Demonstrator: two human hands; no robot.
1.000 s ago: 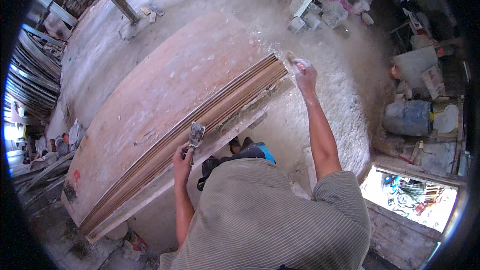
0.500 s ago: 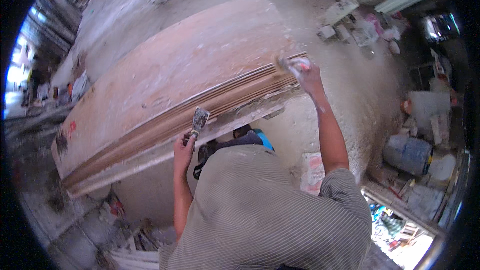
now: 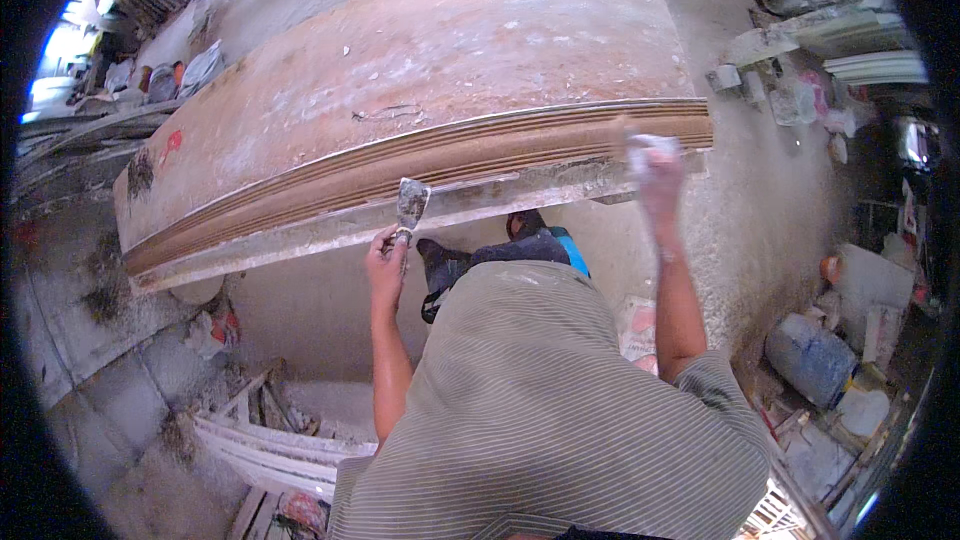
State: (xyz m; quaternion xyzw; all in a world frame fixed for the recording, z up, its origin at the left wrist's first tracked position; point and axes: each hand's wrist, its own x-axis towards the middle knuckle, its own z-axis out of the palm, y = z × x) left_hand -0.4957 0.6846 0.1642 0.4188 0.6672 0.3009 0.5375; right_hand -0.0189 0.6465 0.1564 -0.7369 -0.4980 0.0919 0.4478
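My left hand (image 3: 384, 268) is closed around the handle of a putty knife (image 3: 413, 202), its smeared metal blade pointing up and away from me. That blade hangs over the near edge of a long brown grooved moulding (image 3: 440, 155), which lies along the front of a wide worktop (image 3: 480, 50). At the right end of the moulding, my right hand (image 3: 660, 190) is closed on what looks like a brush (image 3: 652, 144), whitish with a tan tip. Motion smears this hand and the brush, so whether the tip touches the moulding cannot be made out.
White flakes and a dark wire-like strand (image 3: 390, 115) lie on the worktop. A blue drum (image 3: 808, 358) and clutter stand at the right. Pale moulding lengths (image 3: 270, 450) rest at the lower left. Bags and rubble (image 3: 795, 100) sit at the far right.
My view has shifted, so the worktop sits more level in it. My right hand stays by the moulding's right end, now more blurred. The putty knife is still in my left hand.
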